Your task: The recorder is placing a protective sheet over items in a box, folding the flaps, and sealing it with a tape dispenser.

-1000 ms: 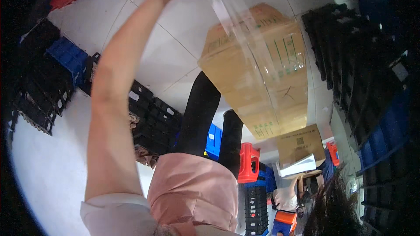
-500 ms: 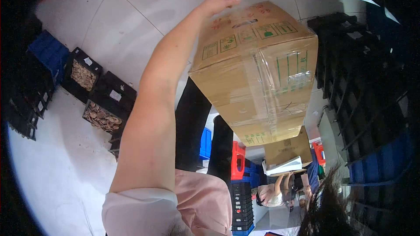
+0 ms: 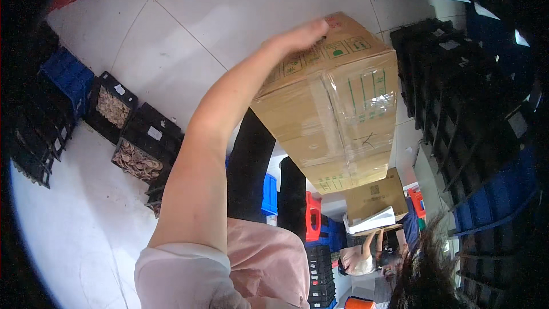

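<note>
My left hand [image 3: 309, 35] reaches across the top of a large brown cardboard box [image 3: 354, 103], over the place where the box's cut-out handle slot is. Motion smears the fingers, so I cannot make out whether they grip the slot or only touch the cardboard. Clear tape runs down the box side facing me, and green printed marks cover its top and side. The box stands tilted in view, close to my dark-trousered legs [image 3: 251, 154]. My right hand is out of view.
Black crates [image 3: 137, 160] of dried brownish pieces stand left, beside a blue crate [image 3: 67, 77]. Stacked dark crates [image 3: 452, 80] line the right. Behind are a red stool [image 3: 312, 216], another cardboard box [image 3: 377, 197] and another person [image 3: 359, 256]. The floor is pale tile [image 3: 189, 17].
My left hand has moved right and down, from above the box's far left edge onto its top near the slot. The box appears slightly further left in view.
</note>
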### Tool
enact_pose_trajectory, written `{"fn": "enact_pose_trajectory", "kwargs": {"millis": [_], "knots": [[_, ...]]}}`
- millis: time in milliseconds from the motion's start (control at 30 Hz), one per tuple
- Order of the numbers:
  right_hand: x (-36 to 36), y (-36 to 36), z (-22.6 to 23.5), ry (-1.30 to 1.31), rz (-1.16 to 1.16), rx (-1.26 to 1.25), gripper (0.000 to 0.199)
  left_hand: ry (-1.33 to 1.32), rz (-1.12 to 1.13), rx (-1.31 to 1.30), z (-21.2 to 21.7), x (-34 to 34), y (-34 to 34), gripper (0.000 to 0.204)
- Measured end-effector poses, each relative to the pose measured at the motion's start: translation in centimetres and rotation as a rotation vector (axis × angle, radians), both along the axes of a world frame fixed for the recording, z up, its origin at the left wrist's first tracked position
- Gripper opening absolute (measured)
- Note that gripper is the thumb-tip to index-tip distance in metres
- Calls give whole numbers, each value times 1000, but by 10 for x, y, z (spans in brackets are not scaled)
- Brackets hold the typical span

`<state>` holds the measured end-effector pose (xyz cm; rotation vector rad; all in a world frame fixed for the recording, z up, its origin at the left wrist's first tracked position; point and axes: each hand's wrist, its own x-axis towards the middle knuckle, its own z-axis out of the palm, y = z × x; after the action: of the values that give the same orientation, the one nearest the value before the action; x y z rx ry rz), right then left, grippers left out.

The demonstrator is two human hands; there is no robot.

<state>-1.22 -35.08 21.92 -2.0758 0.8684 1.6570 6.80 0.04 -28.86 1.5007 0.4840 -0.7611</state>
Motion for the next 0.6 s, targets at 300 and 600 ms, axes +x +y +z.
{"fn": "enact_pose_trajectory", "kwargs": {"millis": [300, 600], "knots": [[-31, -8, 12, -48, -83, 28, 83, 343, -448, 478, -31, 2, 9, 68], [-96, -64, 46, -102, -213, 85, 84, 79, -245, 707, 132, -69, 107, 65]]}}
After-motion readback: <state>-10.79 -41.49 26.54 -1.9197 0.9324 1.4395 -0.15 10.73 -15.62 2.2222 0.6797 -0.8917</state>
